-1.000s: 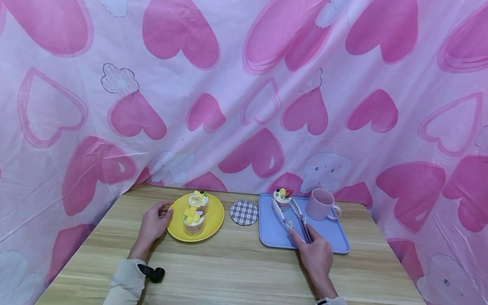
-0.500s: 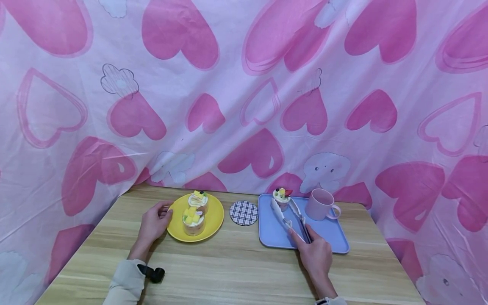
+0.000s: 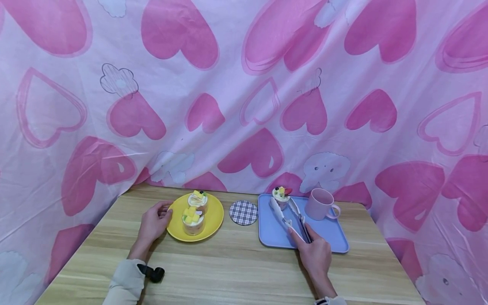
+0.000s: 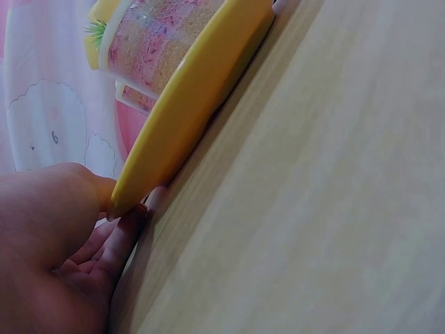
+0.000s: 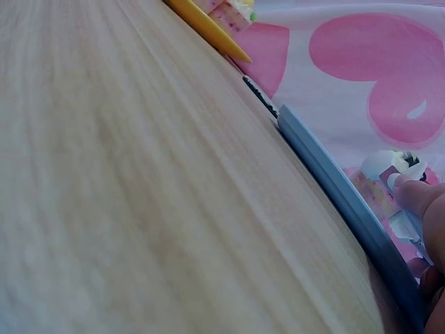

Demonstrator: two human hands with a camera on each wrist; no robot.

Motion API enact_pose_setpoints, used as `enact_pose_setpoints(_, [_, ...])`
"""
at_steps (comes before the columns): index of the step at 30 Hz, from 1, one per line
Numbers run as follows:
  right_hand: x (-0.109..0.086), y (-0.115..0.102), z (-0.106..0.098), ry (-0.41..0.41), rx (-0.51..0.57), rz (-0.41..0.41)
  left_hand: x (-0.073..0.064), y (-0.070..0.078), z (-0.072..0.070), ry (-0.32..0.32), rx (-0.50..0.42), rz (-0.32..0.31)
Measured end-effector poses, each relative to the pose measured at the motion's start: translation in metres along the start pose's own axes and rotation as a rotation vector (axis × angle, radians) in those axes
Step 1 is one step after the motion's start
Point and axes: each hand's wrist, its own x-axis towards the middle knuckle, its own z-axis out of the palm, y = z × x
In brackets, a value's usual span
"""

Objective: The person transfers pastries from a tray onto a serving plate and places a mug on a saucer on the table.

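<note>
My left hand (image 3: 153,221) pinches the left rim of a yellow plate (image 3: 215,214); in the left wrist view the thumb is above the rim and fingers are beneath. Two clear dessert cups stand on this plate: a front cup (image 3: 193,226) topped with yellow cubes, and a rear cup (image 3: 198,199) partly hidden by it. My right hand (image 3: 315,254) grips metal tongs (image 3: 299,216). The tongs' pale tips are on either side of a third dessert cup (image 3: 281,195), with a strawberry piece on top, at the back left of a blue tray (image 3: 280,241).
A pink mug (image 3: 320,204) stands on the tray, right of the tongs, its handle to the right. Between plate and tray lies a round checked coaster (image 3: 244,213). A pink heart-patterned curtain (image 3: 249,152) hangs behind the wooden table (image 3: 221,271).
The tongs and the third cup have shifted very slightly towards the back of the tray. My left hand and the plate stay in place.
</note>
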Motion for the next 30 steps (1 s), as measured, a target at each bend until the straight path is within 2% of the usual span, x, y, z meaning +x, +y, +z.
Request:
enact_pose_setpoints(21, [-0.0025,-0.0012,0.0019,-0.011,0.041,0.005,0.0002,-0.0008,0.0007,0.005,0.008,-0.002])
enact_pose_setpoints(30, [-0.0039,-0.0027,0.0013,-0.028,0.073,-0.007,0.0015,-0.0016,0.0007,0.004,0.009,0.017])
